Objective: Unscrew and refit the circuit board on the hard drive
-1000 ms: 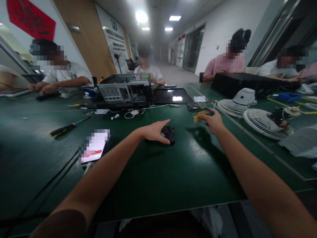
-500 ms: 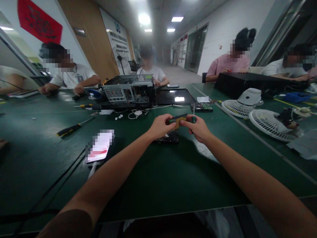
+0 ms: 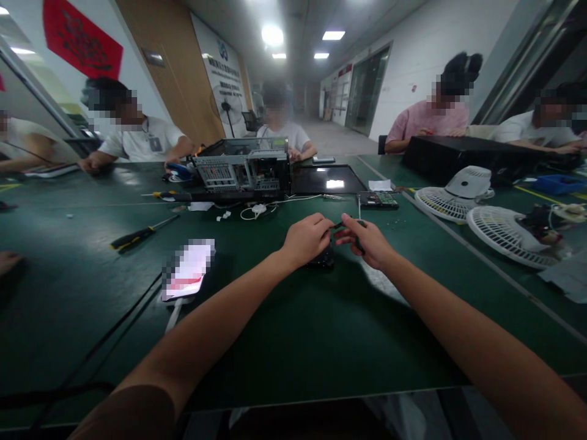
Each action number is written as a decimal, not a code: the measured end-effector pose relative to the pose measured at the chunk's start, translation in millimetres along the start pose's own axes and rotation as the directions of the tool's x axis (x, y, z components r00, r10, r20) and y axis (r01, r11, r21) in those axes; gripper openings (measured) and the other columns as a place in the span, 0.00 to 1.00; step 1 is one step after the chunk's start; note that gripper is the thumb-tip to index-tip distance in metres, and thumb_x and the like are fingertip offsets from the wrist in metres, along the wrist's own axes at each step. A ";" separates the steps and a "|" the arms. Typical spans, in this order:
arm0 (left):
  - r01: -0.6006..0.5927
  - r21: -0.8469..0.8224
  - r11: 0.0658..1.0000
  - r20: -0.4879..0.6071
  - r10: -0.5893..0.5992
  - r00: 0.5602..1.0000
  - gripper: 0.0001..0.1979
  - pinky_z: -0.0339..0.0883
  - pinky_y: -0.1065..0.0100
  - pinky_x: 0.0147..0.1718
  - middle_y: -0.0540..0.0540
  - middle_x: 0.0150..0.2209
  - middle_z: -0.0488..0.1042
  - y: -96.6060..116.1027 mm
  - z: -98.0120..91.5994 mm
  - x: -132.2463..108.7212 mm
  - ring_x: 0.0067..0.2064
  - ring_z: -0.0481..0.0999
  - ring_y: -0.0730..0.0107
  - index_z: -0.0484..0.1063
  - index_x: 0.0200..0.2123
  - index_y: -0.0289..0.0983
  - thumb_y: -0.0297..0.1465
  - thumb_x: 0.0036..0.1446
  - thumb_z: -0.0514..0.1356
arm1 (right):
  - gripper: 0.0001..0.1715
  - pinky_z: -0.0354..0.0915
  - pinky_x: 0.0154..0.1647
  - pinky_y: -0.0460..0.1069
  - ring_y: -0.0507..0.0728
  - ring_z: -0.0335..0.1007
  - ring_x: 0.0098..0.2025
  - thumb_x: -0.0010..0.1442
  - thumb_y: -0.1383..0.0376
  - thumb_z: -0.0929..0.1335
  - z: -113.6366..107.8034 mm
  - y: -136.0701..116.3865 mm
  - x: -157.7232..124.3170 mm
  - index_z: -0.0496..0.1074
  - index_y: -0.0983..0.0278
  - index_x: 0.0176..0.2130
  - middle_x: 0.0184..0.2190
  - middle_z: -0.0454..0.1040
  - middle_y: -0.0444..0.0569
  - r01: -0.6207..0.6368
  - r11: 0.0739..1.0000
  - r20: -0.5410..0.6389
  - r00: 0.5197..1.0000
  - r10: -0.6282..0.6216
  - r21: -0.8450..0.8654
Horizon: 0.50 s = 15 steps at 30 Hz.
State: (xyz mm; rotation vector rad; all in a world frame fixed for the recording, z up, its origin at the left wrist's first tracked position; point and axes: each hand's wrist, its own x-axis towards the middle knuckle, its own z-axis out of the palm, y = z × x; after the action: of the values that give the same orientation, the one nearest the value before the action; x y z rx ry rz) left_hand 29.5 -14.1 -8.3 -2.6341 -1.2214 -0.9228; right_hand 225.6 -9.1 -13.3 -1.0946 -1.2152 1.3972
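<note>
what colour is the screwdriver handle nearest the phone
The handle is black with yellow, best seen in the head view.

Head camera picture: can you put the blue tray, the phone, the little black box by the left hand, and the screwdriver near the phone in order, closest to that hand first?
From the left hand:
1. Little black box, partly hidden behind it.
2. Phone, to its left.
3. Screwdriver, farther left.
4. Blue tray, far right.

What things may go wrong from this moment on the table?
The thin dark piece between the left hand and right hand could drop, as the right fingers look spread. The screwdriver in the right hand, pointing up, might knock it. The white cable of the phone, beside the left forearm, might snag.
</note>
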 end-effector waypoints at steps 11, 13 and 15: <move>0.060 -0.419 0.906 0.110 -0.015 0.994 0.28 0.65 0.54 0.59 0.39 0.58 0.70 -23.9 4.8 3.5 0.59 0.70 0.57 0.71 0.58 0.38 0.18 0.53 0.59 | 0.17 0.51 0.13 0.43 0.49 0.64 0.25 0.48 0.64 0.78 -12.6 6.0 7.2 0.69 0.62 0.33 0.26 0.69 0.41 0.074 0.997 -0.080 0.994 -0.072 0.022; 0.246 -0.599 0.762 0.196 -0.159 0.968 0.29 0.70 0.59 0.55 0.39 0.54 0.74 -28.0 7.4 5.7 0.54 0.75 0.62 0.70 0.57 0.35 0.16 0.52 0.55 | 0.17 0.52 0.14 0.43 0.49 0.63 0.26 0.48 0.63 0.78 -13.2 6.1 7.1 0.69 0.62 0.33 0.28 0.70 0.42 0.082 0.997 -0.060 0.995 -0.082 -0.002; 0.382 -0.685 0.620 0.274 -0.266 0.924 0.25 0.71 0.62 0.51 0.39 0.51 0.77 -28.1 9.2 7.6 0.50 0.78 0.64 0.71 0.55 0.34 0.17 0.54 0.54 | 0.17 0.53 0.14 0.43 0.49 0.62 0.26 0.49 0.62 0.78 -12.8 6.0 6.3 0.70 0.63 0.33 0.29 0.70 0.42 0.096 0.995 -0.024 0.995 -0.096 -0.015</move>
State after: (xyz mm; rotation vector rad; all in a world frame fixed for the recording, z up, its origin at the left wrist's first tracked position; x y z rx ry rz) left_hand 17.6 12.9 -16.0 -3.1627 -1.6964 -1.5991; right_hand 236.7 -1.3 -20.8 -1.0461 -1.2455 1.3006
